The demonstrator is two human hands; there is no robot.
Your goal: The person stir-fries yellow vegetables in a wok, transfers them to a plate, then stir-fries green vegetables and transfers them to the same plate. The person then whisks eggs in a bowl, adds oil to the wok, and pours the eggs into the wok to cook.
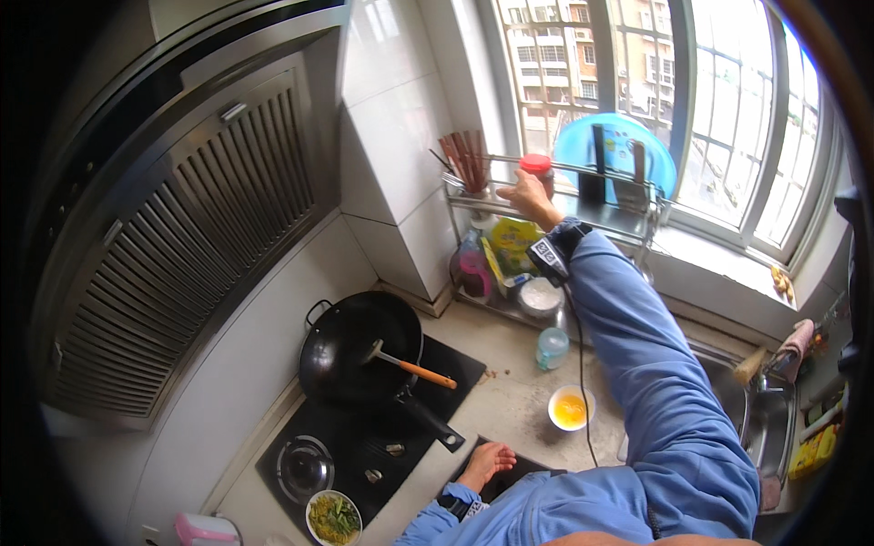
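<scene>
My right hand (532,201) is stretched out to the top tier of a metal rack (618,218) by the window. It overlaps the front left of a jar with a red lid (535,164); whether the fingers grip it cannot be made out. Low in front of my body, my left hand (489,463) is empty, fingers loosely curled and a little apart. Beaten-looking yellow egg fills the bottom of a white bowl (554,418) on the counter. A black wok (321,355) sits on the gas hob, with an orange-handled spatula (427,374) lying in it.
Brown chopsticks (464,160) stand left of the jar. Knives (598,164) and a blue basin (573,140) are at its right. Below are a bowl of white powder or grains (541,297) and a bluish jar (552,348). A bowl of chopped greens (333,519) rests at the hob's near corner.
</scene>
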